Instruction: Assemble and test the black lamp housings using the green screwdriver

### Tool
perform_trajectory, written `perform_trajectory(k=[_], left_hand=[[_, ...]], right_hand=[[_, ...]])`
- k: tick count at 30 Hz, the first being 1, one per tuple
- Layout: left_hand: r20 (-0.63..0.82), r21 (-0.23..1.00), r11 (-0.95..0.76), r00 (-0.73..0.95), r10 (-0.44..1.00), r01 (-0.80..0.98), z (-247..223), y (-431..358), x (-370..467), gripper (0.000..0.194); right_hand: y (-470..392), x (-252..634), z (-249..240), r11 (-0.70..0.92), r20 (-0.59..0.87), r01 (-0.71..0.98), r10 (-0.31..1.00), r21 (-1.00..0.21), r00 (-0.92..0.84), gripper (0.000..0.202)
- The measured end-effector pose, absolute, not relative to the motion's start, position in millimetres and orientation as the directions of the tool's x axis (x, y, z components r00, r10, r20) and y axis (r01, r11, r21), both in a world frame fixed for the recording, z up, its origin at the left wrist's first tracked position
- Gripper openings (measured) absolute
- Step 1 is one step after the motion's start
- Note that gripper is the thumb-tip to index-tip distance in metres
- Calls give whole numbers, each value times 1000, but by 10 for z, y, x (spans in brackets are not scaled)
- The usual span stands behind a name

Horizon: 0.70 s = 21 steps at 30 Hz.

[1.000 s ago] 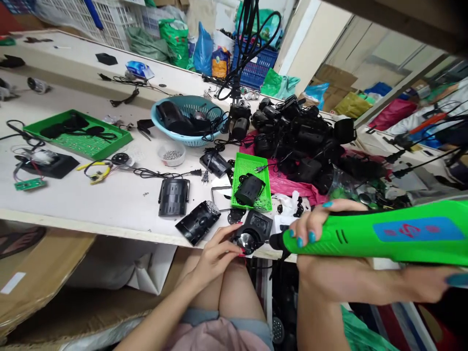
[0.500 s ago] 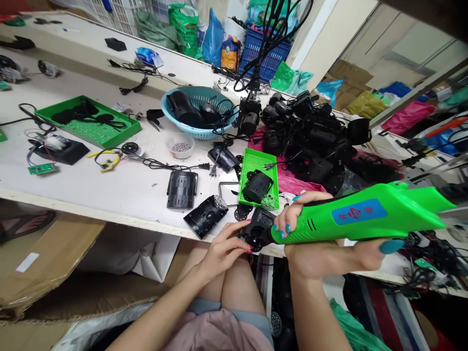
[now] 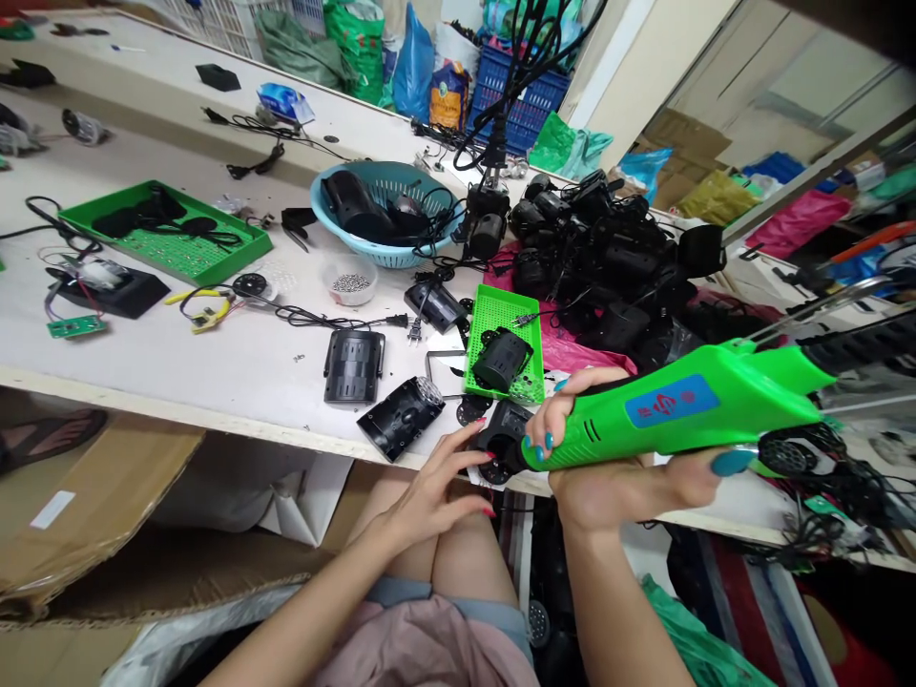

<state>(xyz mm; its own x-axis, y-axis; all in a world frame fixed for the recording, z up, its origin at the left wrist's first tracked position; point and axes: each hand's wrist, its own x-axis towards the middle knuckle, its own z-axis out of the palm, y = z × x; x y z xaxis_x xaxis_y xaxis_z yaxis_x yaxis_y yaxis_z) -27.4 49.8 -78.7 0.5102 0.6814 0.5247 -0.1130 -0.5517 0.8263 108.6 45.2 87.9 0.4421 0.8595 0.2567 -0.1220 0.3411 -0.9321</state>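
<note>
My right hand point(image 3: 572, 434) is wrapped round a bright green electric screwdriver point(image 3: 651, 405) with a blue label. Its front end points down-left at a black plastic housing point(image 3: 503, 429) by the table's front edge; the tip is hidden. My left hand point(image 3: 436, 487) lies at the left of that housing, thumb and fingers apart, with the fingertips at its side. A round black perforated disc point(image 3: 493, 469) shows at the housing's near end. Two more black cylindrical housings, one upright point(image 3: 353, 366) and one tilted point(image 3: 402, 418), sit to the left.
A small green tray point(image 3: 511, 301) holds another housing. Behind it are a blue basket point(image 3: 386, 250), a tub of screws point(image 3: 350, 283) and a heap of black devices point(image 3: 615, 248). Yellow-handled pliers point(image 3: 209, 315) and a larger green tray point(image 3: 215, 272) lie left. Black cables point(image 3: 519, 57) hang overhead.
My left thumb and fingers have spread from a pinch at the housing. The green screwdriver has shifted left and slightly down at its front, still in my right hand.
</note>
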Motion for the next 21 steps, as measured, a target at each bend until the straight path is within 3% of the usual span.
perform_trajectory(k=[2, 4, 6, 11, 21], left_hand=[[542, 828, -532, 493, 680, -177, -859, 478, -250, 79], [526, 850, -467, 444, 725, -245, -888, 480, -223, 90], [423, 906, -363, 488, 763, -217, -850, 517, -204, 96], [107, 988, -152, 731, 674, -5, -629, 674, -198, 86], [110, 989, -147, 702, 704, -8, -673, 704, -176, 91]], right_hand=[[458, 1094, 875, 335, 251, -121, 861, -935, 443, 72], [462, 1101, 876, 317, 232, -130, 868, -939, 439, 72], [464, 1105, 877, 312, 223, -146, 873, -939, 435, 71], [478, 1115, 862, 313, 211, -186, 880, -931, 426, 69], [492, 1105, 798, 354, 270, -140, 870, -925, 413, 61]])
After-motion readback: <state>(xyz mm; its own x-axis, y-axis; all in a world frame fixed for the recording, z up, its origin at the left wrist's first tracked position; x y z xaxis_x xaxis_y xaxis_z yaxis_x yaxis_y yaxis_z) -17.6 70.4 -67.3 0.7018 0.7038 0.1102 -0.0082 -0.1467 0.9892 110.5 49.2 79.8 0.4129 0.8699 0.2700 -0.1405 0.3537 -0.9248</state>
